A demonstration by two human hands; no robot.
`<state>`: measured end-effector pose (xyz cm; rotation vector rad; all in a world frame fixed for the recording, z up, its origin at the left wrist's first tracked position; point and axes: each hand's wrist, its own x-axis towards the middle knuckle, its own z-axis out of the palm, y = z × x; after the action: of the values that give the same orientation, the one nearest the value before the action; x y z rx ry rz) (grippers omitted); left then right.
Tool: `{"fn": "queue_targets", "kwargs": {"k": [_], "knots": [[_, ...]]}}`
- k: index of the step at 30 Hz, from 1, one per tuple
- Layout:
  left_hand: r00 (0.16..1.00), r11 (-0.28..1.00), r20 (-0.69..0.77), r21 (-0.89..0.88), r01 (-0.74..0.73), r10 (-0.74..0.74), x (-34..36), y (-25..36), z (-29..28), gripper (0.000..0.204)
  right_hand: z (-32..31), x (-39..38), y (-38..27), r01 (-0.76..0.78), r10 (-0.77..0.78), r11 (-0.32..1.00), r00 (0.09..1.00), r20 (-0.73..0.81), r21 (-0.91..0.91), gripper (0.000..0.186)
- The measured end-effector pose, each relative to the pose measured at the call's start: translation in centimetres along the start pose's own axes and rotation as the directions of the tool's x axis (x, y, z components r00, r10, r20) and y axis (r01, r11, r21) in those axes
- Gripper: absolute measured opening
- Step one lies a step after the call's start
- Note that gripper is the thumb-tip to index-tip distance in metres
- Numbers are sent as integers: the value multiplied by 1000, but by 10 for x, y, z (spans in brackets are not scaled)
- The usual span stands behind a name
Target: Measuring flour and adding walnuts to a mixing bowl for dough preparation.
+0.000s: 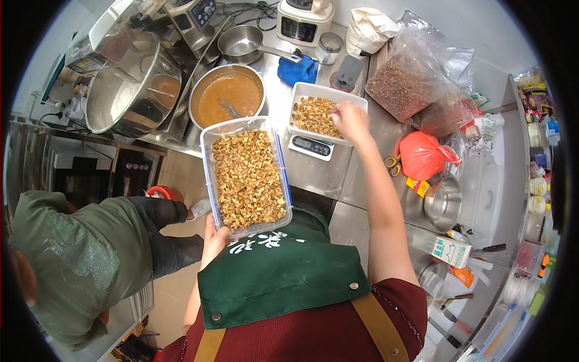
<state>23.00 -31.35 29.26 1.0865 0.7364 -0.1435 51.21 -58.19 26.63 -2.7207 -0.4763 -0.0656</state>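
My left hand (215,236) grips the near left corner of a clear plastic container (206,181) with blue side edges. Chopped walnuts (250,175) fill it, and it is held in front of my apron. A white rectangular tub (346,99) stands on a digital kitchen scale (311,146), with a layer of walnut pieces (313,114) inside. Over the right side of that tub, my right hand (351,122) has its fingers drawn together, closed. What lies between those fingertips is too small to make out.
A steel bowl of brown batter (196,111) stands left of the tub, near a large mixer bowl (96,105) and a saucepan (239,43). Bagged reddish pieces (401,81), a red bag (422,158) and scissors (393,166) lie right. Another person (90,259) is at left.
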Motion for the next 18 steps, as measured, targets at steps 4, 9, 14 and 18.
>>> {"fn": "queue_targets", "kwargs": {"k": [4, 9, 14, 18], "knots": [[1000, 999, -11, 34, 30, -29, 1, 4, 3, 53, -15, -35, -76, 182, -194, 823, 980, -35, 539, 6], [999, 1000, -23, 2, 30, -30, -4, 16, 21, 53, -21, -52, -98, 337, -357, 760, 931, -77, 555, 28], [998, 999, -48, -1, 47, -47, -9, 15, 22, 52, -45, -43, -41, 12, 132, 737, 978, -160, 675, 23], [998, 999, -64, -31, 26, -27, -10, 13, 21, 50, -38, -57, -18, -41, 201, 747, 965, -167, 664, 23]]}}
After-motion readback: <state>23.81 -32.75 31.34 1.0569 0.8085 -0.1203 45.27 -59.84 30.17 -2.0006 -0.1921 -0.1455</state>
